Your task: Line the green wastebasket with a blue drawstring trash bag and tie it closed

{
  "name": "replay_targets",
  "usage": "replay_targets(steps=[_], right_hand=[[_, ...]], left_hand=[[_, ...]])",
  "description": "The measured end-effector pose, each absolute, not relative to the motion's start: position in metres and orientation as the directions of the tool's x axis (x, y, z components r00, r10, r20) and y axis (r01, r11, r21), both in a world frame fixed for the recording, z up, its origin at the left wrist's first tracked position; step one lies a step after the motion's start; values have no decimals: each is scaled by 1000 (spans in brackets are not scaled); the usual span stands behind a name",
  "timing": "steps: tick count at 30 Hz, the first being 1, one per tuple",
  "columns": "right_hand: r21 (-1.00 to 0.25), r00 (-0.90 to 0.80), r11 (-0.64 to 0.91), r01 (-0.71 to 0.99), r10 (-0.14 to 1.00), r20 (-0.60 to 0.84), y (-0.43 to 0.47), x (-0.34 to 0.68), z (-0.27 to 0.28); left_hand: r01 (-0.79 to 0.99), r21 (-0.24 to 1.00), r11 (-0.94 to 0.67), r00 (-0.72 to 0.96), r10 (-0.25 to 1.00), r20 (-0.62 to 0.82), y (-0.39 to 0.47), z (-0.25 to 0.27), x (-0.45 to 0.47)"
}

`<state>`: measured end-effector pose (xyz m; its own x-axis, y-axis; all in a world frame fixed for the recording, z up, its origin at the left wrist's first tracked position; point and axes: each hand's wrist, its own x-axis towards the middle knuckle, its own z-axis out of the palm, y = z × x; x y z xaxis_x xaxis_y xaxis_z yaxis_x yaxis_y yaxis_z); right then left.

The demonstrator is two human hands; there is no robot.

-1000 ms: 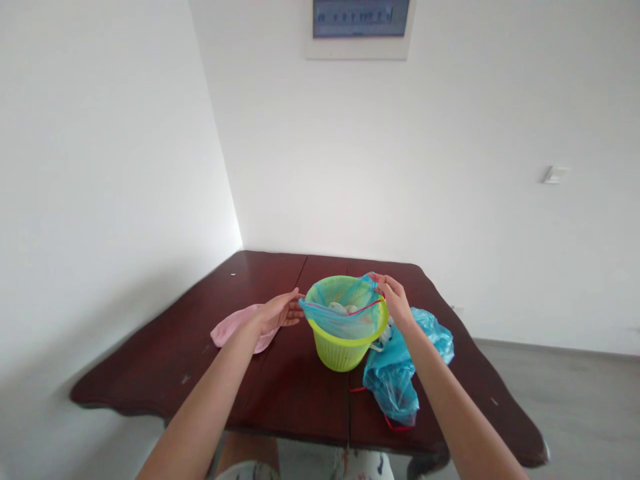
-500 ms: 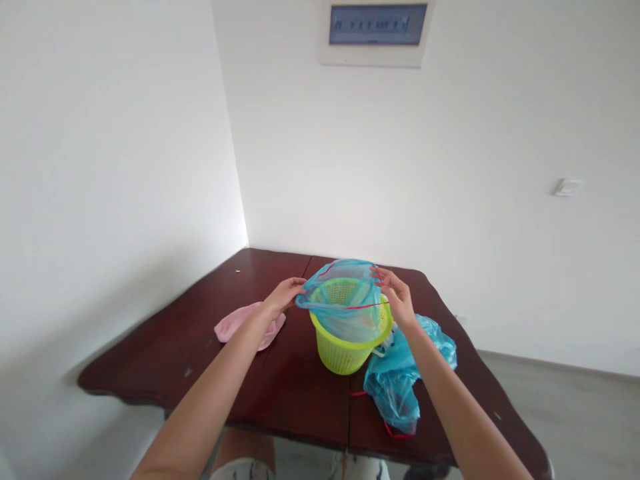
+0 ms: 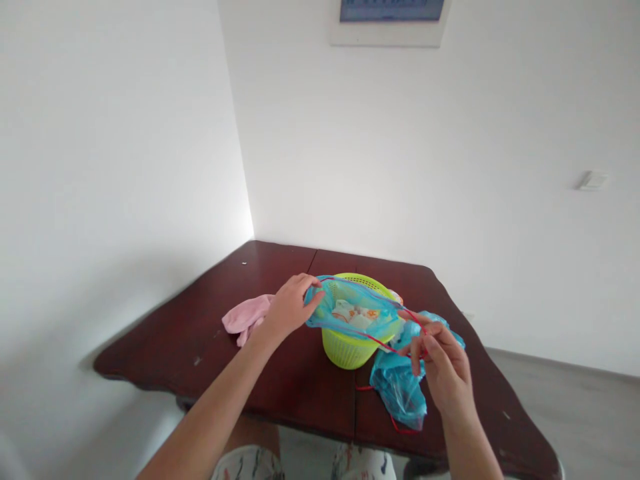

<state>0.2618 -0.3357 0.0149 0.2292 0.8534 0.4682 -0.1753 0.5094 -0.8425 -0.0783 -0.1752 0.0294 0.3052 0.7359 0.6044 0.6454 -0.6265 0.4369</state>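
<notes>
While my right hand (image 3: 443, 357) pinches the red drawstring (image 3: 383, 344) and my left hand (image 3: 289, 308), clamped or not I can't tell, touches the blue bag (image 3: 327, 303) between them over the green basket (image 3: 350, 352), I judge this as cinching, calling for an even pull.

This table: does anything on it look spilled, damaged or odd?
Nothing looks spilled. A pale mark, perhaps a scuff, shows against the dark table at left; a crumpled blue bag lies right of the green basket, its red drawstring trailing.

Soft, diffuse light, brightest near the wall corner (image 3: 249, 212); faint grey shadow (image 3: 150, 283) on the left wall (image 3: 115, 133); slight blur.
</notes>
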Motion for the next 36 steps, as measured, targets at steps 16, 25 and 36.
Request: replay_targets(steps=[16,25,36], right_hand=[[-891,287,418,-177,888,360,-361,264,1],[-880,408,417,-228,861,302,-357,265,-7],[-907,434,366,-210,866,249,-352,269,-21]], left_hand=[[786,276,-554,446,816,367,-123,40,-50],[758,334,-560,443,818,368,-118,32,-55],[591,555,-585,400,810,429,-112,39,-57]])
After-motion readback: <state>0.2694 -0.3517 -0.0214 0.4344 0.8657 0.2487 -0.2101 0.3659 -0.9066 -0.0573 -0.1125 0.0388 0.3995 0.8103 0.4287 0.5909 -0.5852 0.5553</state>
